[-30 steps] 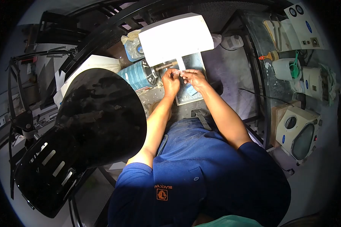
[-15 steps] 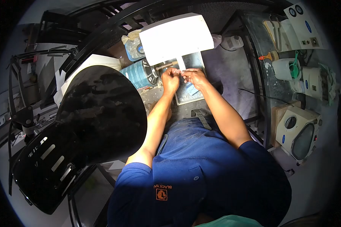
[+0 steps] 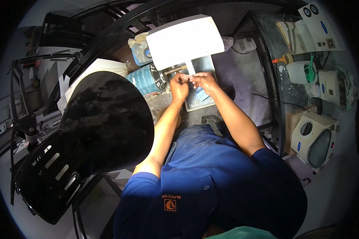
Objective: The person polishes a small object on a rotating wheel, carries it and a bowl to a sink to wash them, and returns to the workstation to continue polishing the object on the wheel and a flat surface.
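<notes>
My left hand point(image 3: 179, 88) is closed, its fingertips pinching a small pale piece point(image 3: 188, 77) too small to make out. My right hand point(image 3: 205, 83) meets it from the other side, thumb and fingers pressed on the same piece. Both hands are held over a metal tray point(image 3: 201, 106), just below a bright white lamp or hood point(image 3: 185, 40). Left of them is a teal motor point(image 3: 143, 79) with a brownish spindle point(image 3: 174, 70) pointing toward the hands. A light blue item point(image 3: 202, 95) lies in the tray under my right hand.
A large black chair or shade point(image 3: 107, 123) fills the left. On the right-hand bench are a white container point(image 3: 301, 73) with a green scoop point(image 3: 309, 73), an orange-handled brush point(image 3: 282, 59) and a cream machine with a window point(image 3: 313, 139). A white jug point(image 3: 244, 45) stands behind.
My fingers have shifted slightly around the small piece, and both hands remain together in nearly the same spot. The surroundings look the same apart from a slight camera shift.
</notes>
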Available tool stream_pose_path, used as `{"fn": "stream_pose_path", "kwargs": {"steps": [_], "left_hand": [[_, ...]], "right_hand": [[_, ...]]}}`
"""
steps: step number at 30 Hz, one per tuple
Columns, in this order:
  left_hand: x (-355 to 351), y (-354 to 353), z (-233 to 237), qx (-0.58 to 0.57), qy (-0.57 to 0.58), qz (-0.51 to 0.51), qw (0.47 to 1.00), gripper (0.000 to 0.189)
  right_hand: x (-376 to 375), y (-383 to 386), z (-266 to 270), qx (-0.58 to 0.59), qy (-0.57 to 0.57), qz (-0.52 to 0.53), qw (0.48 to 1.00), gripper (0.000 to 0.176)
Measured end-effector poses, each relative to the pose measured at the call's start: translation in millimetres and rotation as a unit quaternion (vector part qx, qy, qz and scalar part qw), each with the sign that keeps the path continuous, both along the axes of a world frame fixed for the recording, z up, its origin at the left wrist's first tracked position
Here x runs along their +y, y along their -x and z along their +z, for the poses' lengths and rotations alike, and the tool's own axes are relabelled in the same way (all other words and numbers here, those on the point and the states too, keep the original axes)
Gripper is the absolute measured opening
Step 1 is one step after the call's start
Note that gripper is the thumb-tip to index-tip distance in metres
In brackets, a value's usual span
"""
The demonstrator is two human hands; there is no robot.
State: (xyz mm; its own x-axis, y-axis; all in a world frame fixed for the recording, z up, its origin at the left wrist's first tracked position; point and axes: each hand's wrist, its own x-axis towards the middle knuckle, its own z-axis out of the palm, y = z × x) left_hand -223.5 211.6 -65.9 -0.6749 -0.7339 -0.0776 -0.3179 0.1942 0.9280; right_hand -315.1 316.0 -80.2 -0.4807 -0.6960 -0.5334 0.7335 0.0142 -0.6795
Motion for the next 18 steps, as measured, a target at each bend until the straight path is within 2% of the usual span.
{"fn": "stream_pose_path", "kwargs": {"steps": [2, 4, 6, 7, 9, 12, 18], "left_hand": [[1.1, -5.9, 1.3, 0.05, 0.002, 0.0, 0.999, 0.005], [4.1, -9.9, 17.2, 0.01, 0.023, -0.005, 1.0, 0.005], [4.7, -9.3, 19.0, 0.041, 0.146, -0.015, 0.988, 0.007], [4.4, -8.7, 18.9, 0.041, 0.146, -0.016, 0.988, 0.007], [5.0, -8.3, 18.4, 0.074, 0.244, -0.037, 0.966, 0.007], [6.5, -9.3, 17.3, 0.08, 0.279, -0.028, 0.956, 0.007], [7.3, -6.3, 10.8, 0.043, 0.205, -0.005, 0.978, 0.003]], "right_hand": [[0.0, -5.2, 3.6, 0.023, 0.002, 0.005, 1.0, 0.013], [0.5, -10.1, 5.0, 0.02, 0.024, -0.014, 0.999, 0.013], [0.6, -13.4, 3.3, -0.001, 0.045, -0.025, 0.999, 0.012], [0.7, -14.1, 2.1, -0.022, 0.066, -0.036, 0.997, 0.012], [2.9, -15.1, 1.8, -0.038, 0.077, -0.04, 0.995, 0.012], [2.8, -15.6, 2.7, -0.062, 0.095, -0.043, 0.993, 0.012], [1.5, -12.4, -1.5, -0.068, 0.071, -0.042, 0.994, 0.013]]}}
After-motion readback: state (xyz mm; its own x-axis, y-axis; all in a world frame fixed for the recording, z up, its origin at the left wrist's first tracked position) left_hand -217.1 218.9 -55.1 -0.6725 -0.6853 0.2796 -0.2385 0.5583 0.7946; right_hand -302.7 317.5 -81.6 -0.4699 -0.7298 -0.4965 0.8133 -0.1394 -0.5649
